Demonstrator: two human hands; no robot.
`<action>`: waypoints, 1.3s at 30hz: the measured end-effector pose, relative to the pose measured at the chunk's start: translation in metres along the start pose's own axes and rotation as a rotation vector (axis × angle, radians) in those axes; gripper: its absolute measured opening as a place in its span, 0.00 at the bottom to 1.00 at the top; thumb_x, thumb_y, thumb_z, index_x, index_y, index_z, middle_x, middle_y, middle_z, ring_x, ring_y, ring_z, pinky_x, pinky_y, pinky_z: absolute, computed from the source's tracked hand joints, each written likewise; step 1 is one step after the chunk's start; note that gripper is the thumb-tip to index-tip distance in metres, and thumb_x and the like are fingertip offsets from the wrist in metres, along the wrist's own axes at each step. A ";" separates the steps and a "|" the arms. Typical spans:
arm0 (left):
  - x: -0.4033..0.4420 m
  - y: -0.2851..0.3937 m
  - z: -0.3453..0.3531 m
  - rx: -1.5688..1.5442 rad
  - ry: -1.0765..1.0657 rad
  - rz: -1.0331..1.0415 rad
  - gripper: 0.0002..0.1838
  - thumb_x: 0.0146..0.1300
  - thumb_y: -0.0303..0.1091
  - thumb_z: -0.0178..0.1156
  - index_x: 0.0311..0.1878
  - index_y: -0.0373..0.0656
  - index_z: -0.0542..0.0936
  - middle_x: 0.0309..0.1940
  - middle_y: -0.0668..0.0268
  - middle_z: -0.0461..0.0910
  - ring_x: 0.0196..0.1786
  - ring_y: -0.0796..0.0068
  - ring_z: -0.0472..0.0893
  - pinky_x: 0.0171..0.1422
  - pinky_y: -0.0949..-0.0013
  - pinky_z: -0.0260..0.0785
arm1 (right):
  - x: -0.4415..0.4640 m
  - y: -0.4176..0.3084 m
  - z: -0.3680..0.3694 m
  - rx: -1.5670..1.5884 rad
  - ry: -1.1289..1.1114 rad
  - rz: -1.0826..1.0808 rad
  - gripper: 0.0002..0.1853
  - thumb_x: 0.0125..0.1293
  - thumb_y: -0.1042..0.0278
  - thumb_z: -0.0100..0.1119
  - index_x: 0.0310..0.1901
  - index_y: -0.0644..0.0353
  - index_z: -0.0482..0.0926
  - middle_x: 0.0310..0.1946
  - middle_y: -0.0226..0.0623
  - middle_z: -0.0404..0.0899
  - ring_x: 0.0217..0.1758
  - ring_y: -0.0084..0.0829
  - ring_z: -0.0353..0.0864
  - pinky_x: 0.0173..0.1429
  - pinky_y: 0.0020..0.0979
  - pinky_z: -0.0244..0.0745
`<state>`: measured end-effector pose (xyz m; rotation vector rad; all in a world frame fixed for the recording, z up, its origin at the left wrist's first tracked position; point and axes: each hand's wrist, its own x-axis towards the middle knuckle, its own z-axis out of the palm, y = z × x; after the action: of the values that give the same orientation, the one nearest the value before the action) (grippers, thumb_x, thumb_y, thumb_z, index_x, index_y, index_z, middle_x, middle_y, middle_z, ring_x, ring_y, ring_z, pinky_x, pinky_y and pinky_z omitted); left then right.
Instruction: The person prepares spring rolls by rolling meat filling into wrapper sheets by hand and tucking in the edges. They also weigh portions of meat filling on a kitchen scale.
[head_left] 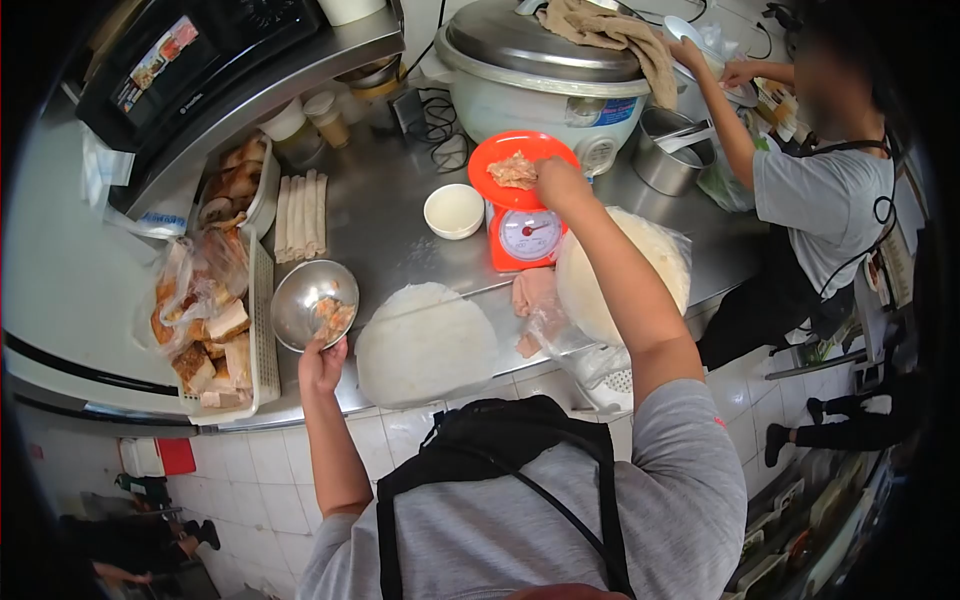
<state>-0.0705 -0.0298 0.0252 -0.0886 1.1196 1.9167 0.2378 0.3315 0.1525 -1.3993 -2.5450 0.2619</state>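
My left hand (322,366) grips the near rim of a steel bowl (290,297), which holds some orange-pink filling. At the red plate of a kitchen scale (505,258), my right hand (562,184) reaches over the right side, beside a lump of minced filling (513,171); its fingertips are mostly hidden. White round wrappers (425,345) lie on the counter between my arms. A second stack of round sheets (640,270) in plastic sits under my right forearm. Left of the scale is a small white bowl (455,212).
Rolled white sticks (301,216) lie behind the steel bowl. A basket (262,330) of meat chunks stands at the left. Behind the scale is a big lidded cooker (545,90). A steel pot (672,165) and another person (825,200) are at the right.
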 end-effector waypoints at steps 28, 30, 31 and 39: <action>-0.084 -0.084 0.138 0.146 -0.458 -0.379 0.23 0.55 0.26 0.51 0.55 0.33 0.65 0.44 0.53 0.76 0.41 0.59 0.80 0.42 0.65 0.76 | -0.105 -0.076 0.028 0.330 0.248 -0.662 0.08 0.52 0.61 0.59 0.31 0.55 0.78 0.32 0.36 0.75 0.35 0.37 0.75 0.38 0.39 0.69; -0.083 -0.089 0.141 0.143 -0.443 -0.383 0.23 0.55 0.25 0.50 0.56 0.33 0.65 0.45 0.52 0.76 0.41 0.59 0.79 0.43 0.65 0.76 | -0.093 -0.067 0.015 0.507 0.188 -0.571 0.07 0.53 0.63 0.57 0.31 0.57 0.78 0.32 0.39 0.76 0.36 0.39 0.76 0.40 0.39 0.70; -0.083 -0.090 0.143 0.140 -0.438 -0.383 0.23 0.55 0.25 0.50 0.56 0.33 0.64 0.45 0.52 0.76 0.41 0.59 0.79 0.43 0.65 0.76 | -0.082 -0.058 0.006 0.625 0.120 -0.498 0.07 0.54 0.64 0.56 0.32 0.58 0.78 0.33 0.41 0.76 0.38 0.41 0.77 0.43 0.40 0.71; -0.087 -0.095 0.150 0.141 -0.394 -0.335 0.24 0.55 0.25 0.50 0.57 0.32 0.63 0.46 0.52 0.75 0.41 0.60 0.79 0.44 0.65 0.76 | -0.018 0.004 -0.020 0.477 0.061 -0.074 0.15 0.51 0.62 0.62 0.36 0.63 0.75 0.35 0.47 0.78 0.39 0.44 0.78 0.42 0.41 0.73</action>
<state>0.1020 0.0410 0.0904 0.1648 0.9032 1.4733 0.2563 0.3190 0.1690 -1.1078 -2.2714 0.7429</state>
